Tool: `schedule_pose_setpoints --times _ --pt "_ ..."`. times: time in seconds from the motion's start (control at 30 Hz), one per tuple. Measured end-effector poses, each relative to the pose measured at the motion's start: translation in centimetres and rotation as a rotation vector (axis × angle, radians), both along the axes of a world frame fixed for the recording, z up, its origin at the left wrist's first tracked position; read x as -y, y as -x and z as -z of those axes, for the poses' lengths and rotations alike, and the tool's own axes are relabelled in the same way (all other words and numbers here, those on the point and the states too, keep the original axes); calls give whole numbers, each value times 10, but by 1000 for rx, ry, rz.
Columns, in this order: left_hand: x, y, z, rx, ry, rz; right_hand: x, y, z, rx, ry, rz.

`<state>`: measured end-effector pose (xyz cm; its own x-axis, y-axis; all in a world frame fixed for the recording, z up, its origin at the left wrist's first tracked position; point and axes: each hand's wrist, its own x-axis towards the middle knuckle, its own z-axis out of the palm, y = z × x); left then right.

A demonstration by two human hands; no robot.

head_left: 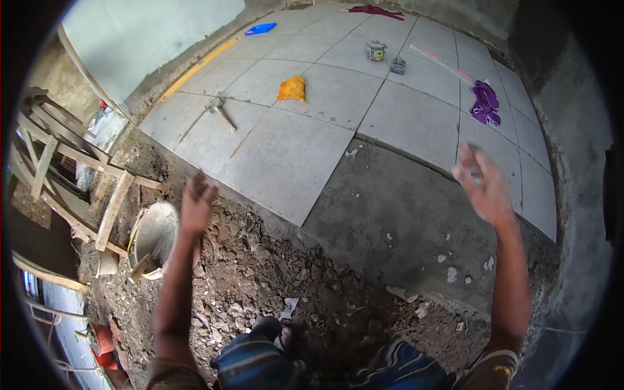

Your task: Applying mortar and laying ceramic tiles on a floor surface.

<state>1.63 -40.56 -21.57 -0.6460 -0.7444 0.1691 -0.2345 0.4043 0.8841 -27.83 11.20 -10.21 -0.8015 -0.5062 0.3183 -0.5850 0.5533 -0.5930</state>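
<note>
My left hand (197,201) hangs over the edge between rubble and laid grey tiles (273,169), its fingers loosely apart and holding nothing visible. My right hand (482,185), slightly blurred, is raised over the right end of a bare grey mortar bed (383,214), fingers apart and somewhat bent. A mallet (221,112) lies on the tiles beyond my left hand, and an orange cloth (291,89) lies farther along. A bucket with a handled tool in it (159,231) stands on the rubble left of my left forearm. A purple cloth (484,101) lies beyond my right hand.
Wooden frames (114,208) stand at the left beside broken rubble (247,286). A grey wall (572,162) borders the right. Toward the back are a blue tray (260,29), two small tool-like objects (376,51), a long thin strip (442,64) and a maroon cloth (377,12).
</note>
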Motion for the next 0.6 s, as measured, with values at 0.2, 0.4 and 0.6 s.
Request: schedule_pose_setpoints --times 0.2,0.4,0.6 --pt "66 36 -191 239 725 -148 -122 32 48 241 -29 47" --pt "63 101 -112 547 610 -56 -153 57 61 215 -67 138" --pt "132 144 63 805 378 -66 -93 18 74 401 -275 175"
